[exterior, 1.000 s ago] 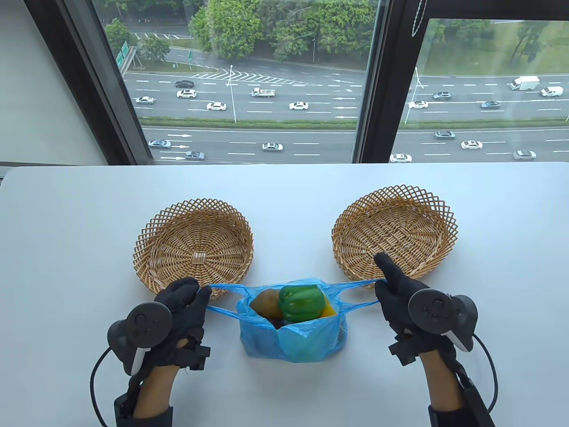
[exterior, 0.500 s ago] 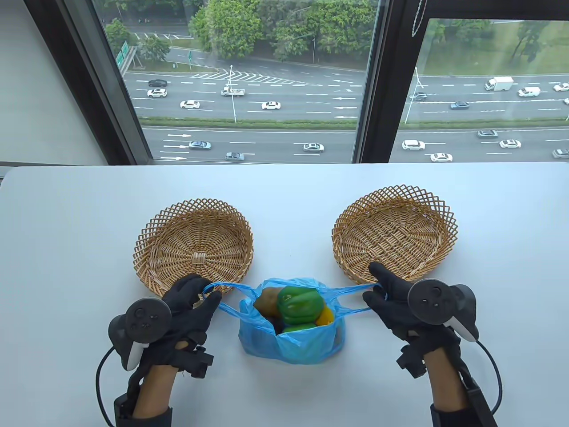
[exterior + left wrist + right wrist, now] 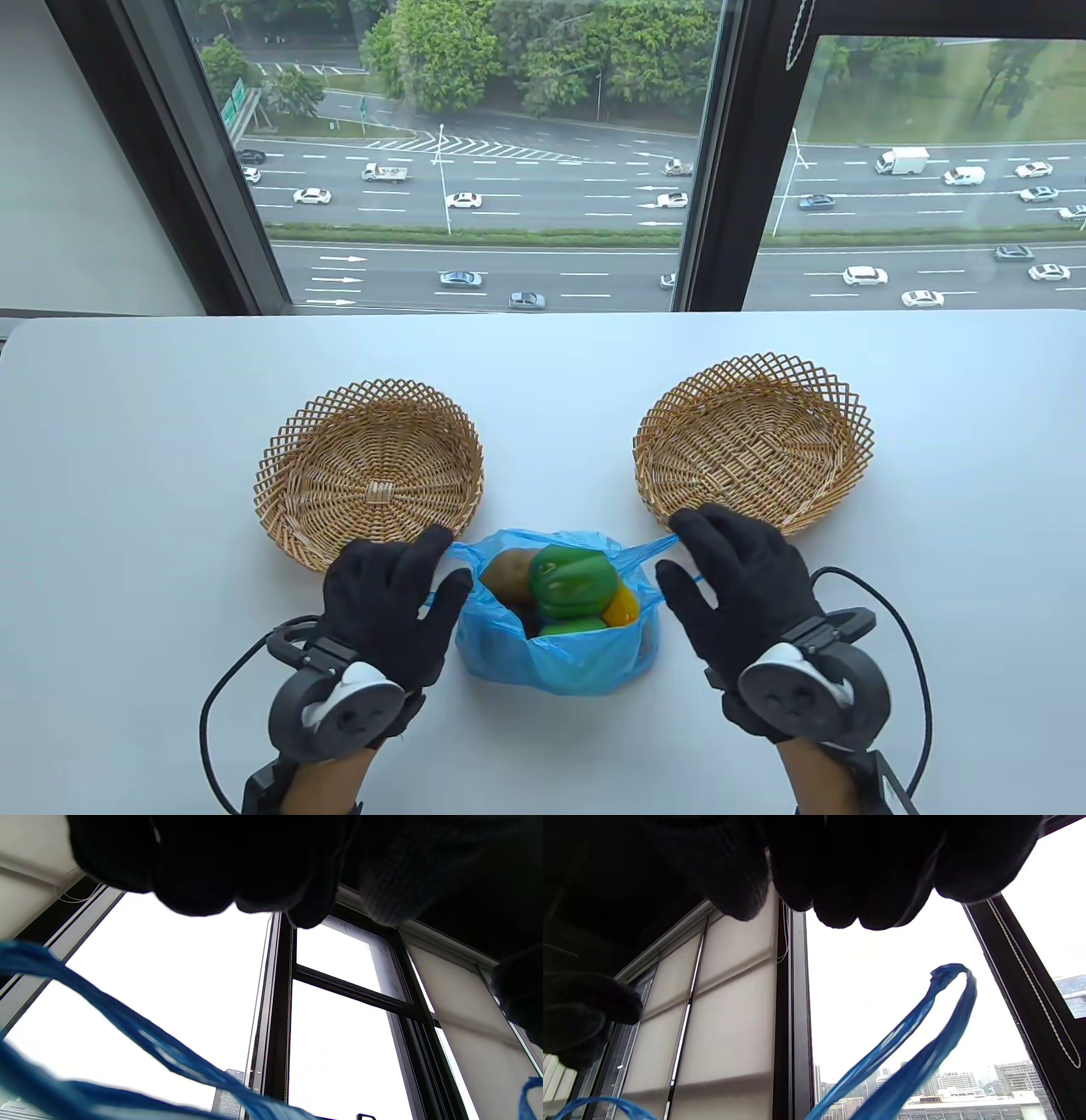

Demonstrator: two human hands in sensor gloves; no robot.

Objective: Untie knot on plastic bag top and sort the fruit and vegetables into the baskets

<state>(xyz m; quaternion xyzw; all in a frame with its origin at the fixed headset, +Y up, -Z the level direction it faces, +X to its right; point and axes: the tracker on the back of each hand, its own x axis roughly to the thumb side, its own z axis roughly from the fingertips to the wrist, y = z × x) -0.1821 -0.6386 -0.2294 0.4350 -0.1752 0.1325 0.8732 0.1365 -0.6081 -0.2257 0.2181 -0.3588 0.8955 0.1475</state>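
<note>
The blue plastic bag [image 3: 585, 660] stands open at the table's front centre. Inside it show a green bell pepper [image 3: 573, 581], a brown potato [image 3: 509, 573] and something yellow [image 3: 625, 604]. My left hand [image 3: 386, 594] lies palm down just left of the bag, fingers spread. On the other side my right hand [image 3: 738, 577] hovers the same way. In the right wrist view the bag's handle loop [image 3: 925, 1052] hangs free below my fingers [image 3: 865, 878]. The left wrist view shows the other blue handle [image 3: 127, 1022] loose beneath the fingers [image 3: 212, 866].
Two empty wicker baskets sit behind the bag, the left basket [image 3: 373, 458] and the right basket [image 3: 755, 437]. My right fingertips reach the right basket's near rim. The white table [image 3: 136, 509] ends at a window along its far edge.
Both hands let go of the stretched handles, turned palm down and moved inward to the bag's sides. The handles have gone slack.
</note>
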